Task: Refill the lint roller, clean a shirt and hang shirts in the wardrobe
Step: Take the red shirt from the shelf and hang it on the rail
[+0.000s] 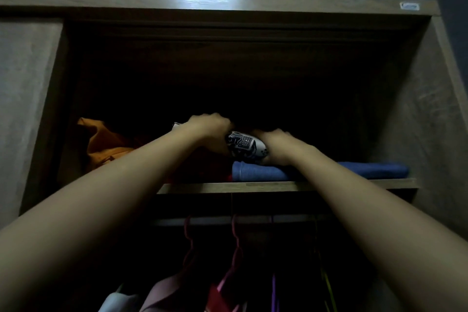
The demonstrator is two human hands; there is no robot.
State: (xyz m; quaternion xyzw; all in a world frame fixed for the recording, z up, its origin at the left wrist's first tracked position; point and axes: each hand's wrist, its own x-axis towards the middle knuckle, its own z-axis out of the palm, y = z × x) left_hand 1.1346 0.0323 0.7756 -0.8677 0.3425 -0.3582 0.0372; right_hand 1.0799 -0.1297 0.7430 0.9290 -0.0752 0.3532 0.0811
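Both my arms reach up into the dark upper compartment of the wooden wardrobe [428, 114]. My left hand [209, 125] and my right hand [274, 143] are closed on a white garment with a black print [244, 145], one hand at each side of it. The garment rests on top of a folded blue cloth [258, 172] lying on the shelf [278, 186]. My fingertips are hidden in the shadow behind the garment. No lint roller is in view.
A crumpled orange cloth [106, 144] lies at the shelf's left. Below the shelf a rail [253, 220] carries pink hangers [235, 248] with clothes [164, 291], plus purple and yellow hangers at the right. A closed door panel [27, 109] stands at the left.
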